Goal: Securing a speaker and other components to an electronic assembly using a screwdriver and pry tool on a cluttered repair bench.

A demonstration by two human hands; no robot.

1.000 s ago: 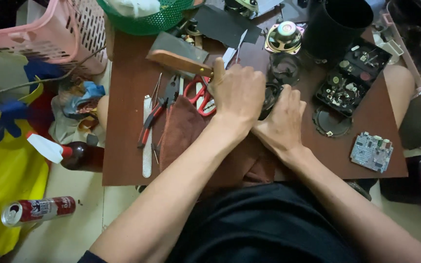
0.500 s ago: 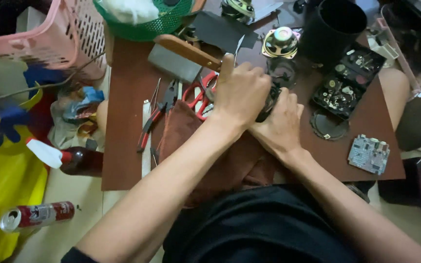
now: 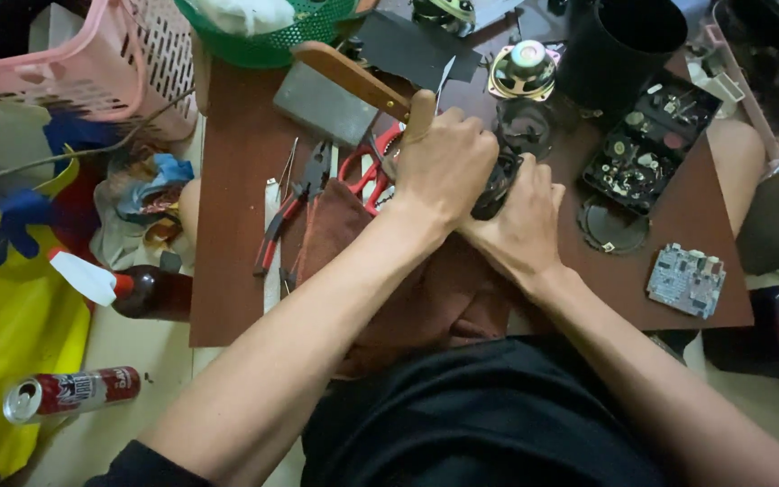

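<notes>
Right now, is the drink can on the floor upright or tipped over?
Tipped over: the red drink can lies on its side on the floor, its round top end facing left.

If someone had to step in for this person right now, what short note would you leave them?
Left hand: closed over the top of a small round black part, thumb up.
Right hand: gripping the same part from the side.
The part is held just above a brown cloth on the brown table.
Close by: red-handled scissors, pliers, a loose speaker, an open black circuit housing, a small circuit board.
Done: several pieces lie taken apart.
Left: the part is in both hands; its state is hidden.
</notes>
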